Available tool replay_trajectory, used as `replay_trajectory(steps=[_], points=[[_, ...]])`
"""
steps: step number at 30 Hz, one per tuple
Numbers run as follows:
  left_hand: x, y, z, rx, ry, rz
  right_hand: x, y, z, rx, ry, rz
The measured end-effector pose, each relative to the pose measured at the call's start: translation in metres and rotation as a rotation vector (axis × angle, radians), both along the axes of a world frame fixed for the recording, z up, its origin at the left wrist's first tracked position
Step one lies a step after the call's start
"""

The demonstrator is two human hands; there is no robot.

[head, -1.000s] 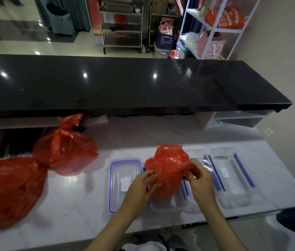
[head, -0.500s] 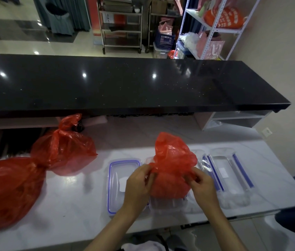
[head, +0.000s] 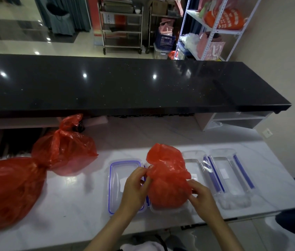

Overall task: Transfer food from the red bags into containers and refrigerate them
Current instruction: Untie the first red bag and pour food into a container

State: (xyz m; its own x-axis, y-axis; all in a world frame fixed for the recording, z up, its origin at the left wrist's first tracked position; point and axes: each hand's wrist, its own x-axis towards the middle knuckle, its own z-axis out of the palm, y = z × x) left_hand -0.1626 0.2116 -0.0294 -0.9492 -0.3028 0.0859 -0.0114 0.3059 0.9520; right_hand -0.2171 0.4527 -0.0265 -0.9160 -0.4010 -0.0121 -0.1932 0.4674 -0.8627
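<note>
While my left hand (head: 135,185) pinches the small red bag (head: 167,176) by its left edge, my right hand (head: 200,193) grips its right side. It sits in a clear container (head: 168,208) near the white counter's (head: 67,211) front edge.

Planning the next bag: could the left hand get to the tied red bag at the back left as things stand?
Probably yes. The tied red bag sits on the white counter with bare surface between it and the left hand, but that hand grips the small red bag and must release first.
</note>
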Motion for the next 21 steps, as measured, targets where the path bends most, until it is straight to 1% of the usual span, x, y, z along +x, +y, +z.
replay_trajectory(steps=[2,5,6,8,10,12,14,17,19,21], points=[[0.002,-0.002,-0.001,-0.022,-0.048,-0.103,-0.002,-0.002,0.0,-0.022,0.017,-0.086],[0.009,-0.002,-0.004,-0.13,-0.134,-0.237,-0.006,-0.015,0.013,-0.108,-0.018,-0.155],[0.011,-0.001,-0.007,-0.17,-0.142,-0.25,-0.008,-0.018,0.016,-0.124,-0.023,-0.171],[0.01,0.001,-0.007,-0.19,-0.11,-0.218,-0.013,-0.023,0.021,-0.131,-0.021,-0.184],[0.008,0.0,0.001,-0.135,-0.114,-0.139,-0.017,-0.027,0.025,-0.138,-0.033,-0.185],[0.007,-0.001,0.007,-0.03,-0.149,-0.089,-0.019,-0.031,0.029,-0.14,-0.02,-0.203],[0.008,0.0,0.015,0.052,-0.161,-0.07,-0.021,-0.034,0.033,-0.139,0.016,-0.231],[0.01,0.003,0.019,0.113,-0.149,-0.069,-0.021,-0.034,0.036,-0.166,0.003,-0.283],[0.009,0.005,0.019,0.164,-0.145,-0.033,-0.018,-0.031,0.035,-0.174,-0.029,-0.222],[0.005,0.006,0.018,0.219,-0.134,0.04,-0.011,-0.028,0.029,-0.117,-0.077,-0.108]])
